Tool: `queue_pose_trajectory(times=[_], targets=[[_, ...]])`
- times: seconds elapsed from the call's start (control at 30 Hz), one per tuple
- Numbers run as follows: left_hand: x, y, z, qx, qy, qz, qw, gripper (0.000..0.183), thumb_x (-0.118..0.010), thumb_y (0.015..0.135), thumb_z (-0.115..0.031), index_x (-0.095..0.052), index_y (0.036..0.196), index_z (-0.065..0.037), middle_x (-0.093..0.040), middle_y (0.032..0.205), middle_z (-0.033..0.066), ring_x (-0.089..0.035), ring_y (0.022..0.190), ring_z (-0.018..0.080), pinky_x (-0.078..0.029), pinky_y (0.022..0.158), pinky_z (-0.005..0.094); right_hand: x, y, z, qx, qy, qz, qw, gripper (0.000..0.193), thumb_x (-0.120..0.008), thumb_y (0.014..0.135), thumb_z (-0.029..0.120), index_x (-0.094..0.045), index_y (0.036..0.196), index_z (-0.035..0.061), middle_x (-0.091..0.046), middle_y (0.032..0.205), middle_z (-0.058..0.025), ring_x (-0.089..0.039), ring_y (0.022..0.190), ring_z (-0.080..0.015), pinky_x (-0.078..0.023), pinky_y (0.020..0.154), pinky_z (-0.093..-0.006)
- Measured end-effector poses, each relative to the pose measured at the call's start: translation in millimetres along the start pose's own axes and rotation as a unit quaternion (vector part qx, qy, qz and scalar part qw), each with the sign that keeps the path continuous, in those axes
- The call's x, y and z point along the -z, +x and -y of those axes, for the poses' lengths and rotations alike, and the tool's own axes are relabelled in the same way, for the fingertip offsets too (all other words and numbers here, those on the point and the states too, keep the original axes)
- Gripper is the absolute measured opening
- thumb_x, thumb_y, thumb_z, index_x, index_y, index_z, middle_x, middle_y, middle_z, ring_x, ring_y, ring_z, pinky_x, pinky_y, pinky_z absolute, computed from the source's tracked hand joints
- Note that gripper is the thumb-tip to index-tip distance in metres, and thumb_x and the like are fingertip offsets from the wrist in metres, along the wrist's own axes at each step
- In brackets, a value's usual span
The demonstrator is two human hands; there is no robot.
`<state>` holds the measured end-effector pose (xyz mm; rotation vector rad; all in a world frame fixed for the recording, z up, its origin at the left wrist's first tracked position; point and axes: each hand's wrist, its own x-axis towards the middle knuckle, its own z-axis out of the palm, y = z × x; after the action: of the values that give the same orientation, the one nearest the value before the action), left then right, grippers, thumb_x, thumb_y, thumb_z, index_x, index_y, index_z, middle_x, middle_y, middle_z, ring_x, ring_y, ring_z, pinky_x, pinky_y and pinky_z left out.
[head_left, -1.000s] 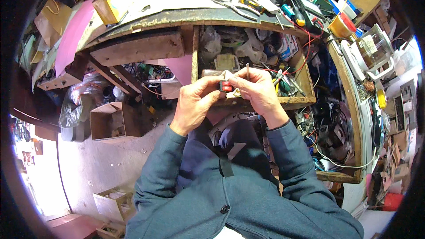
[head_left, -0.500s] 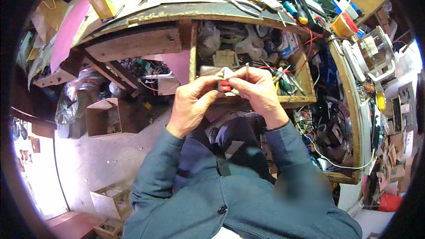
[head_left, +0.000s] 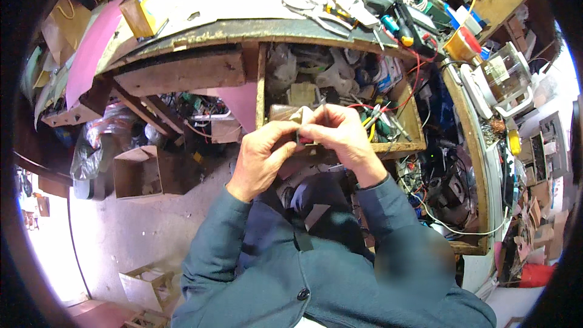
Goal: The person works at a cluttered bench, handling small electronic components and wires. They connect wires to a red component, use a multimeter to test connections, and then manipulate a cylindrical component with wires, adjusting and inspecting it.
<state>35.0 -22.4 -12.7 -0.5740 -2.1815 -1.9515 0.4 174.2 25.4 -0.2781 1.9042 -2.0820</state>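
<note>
Right up at the near edge of an open, unpainted wooden drawer (head_left: 262, 85), two bare hands meet, fingertips almost touching. The left hand (head_left: 258, 157) has thumb and fingers clamped on a small, dark-edged red piece (head_left: 305, 140), and there it sits, between the two hands, largely hidden by the right thumb. Over on the right hand (head_left: 347, 140), the grip is closed on a thin grey rod (head_left: 323, 101) poking up past the knuckles. A pale, crumpled scrap (head_left: 301, 113) shows just above the fingertips; whose grip has it, I cannot tell.

Behind them, the drawer is packed: crumpled clear plastic bags (head_left: 336, 79), a pale yellow square box (head_left: 302, 95), yellow-handled hand tools (head_left: 371, 123) lying to the right, and a thin red wire (head_left: 418, 82) looping over its side. Up on the white-covered table (head_left: 234, 0), metal scissors (head_left: 302, 3) lie beside silver-nosed pliers (head_left: 330, 24), with a bright yellow carton (head_left: 143, 11) standing far left. Down on the floor, an open brown cardboard box (head_left: 137, 173).
</note>
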Motion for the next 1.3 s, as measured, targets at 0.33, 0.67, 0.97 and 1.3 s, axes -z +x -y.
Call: queue_pose_trajectory(times=[0.33, 0.67, 0.97, 1.3], targets=[[-6.6, 1.4, 6.0, 0.036, -0.167, -0.046, 0.984, 0.035, -0.066, 0.095, 0.002, -0.061, 0.130, -0.001, -0.072, 0.114, 0.0098, -0.068, 0.106, 0.0159, -0.055, 0.095, 0.0304, 20.3, 8.2, -6.5, -0.002, 0.061, -0.022, 0.998, 0.040, -0.051, 0.100, 0.032, -0.071, 0.111, -0.0011, -0.069, 0.086, -0.0058, -0.053, 0.066, -0.0051, -0.032, 0.052, -0.0208], [-10.6, 28.1, -9.5, 0.063, -0.246, -0.109, 0.961, 0.027, -0.071, 0.093, -0.002, -0.061, 0.118, -0.001, -0.071, 0.102, 0.0082, -0.068, 0.093, 0.0133, -0.056, 0.083, 0.0273, 68.0, 46.6, -4.4, 0.094, -0.437, -0.068, 0.892, 0.020, -0.062, 0.094, 0.013, -0.071, 0.103, -0.0022, -0.071, 0.078, -0.0056, -0.065, 0.067, -0.0115, -0.052, 0.063, -0.0284], [-13.1, 42.2, 10.2, 0.085, -0.304, -0.123, 0.941, 0.028, -0.070, 0.093, -0.007, -0.058, 0.118, -0.003, -0.063, 0.113, 0.0071, -0.064, 0.099, 0.0151, -0.056, 0.086, 0.0308, 41.4, 50.5, -17.8, 0.076, -0.538, -0.020, 0.840, 0.025, -0.067, 0.087, 0.025, -0.072, 0.090, 0.0008, -0.071, 0.088, -0.0217, -0.070, 0.085, -0.0388, -0.054, 0.076, -0.0459], [-9.2, 40.5, 12.7, 0.083, -0.258, -0.132, 0.953, 0.031, -0.069, 0.094, -0.004, -0.063, 0.124, 0.001, -0.068, 0.113, 0.0057, -0.065, 0.098, 0.0119, -0.055, 0.089, 0.0279, 118.8, 20.5, 20.3, 0.137, -0.666, -0.030, 0.732, 0.012, -0.066, 0.079, 0.014, -0.075, 0.086, 0.0107, -0.072, 0.082, -0.0129, -0.070, 0.081, -0.0350, -0.056, 0.073, -0.0447]])
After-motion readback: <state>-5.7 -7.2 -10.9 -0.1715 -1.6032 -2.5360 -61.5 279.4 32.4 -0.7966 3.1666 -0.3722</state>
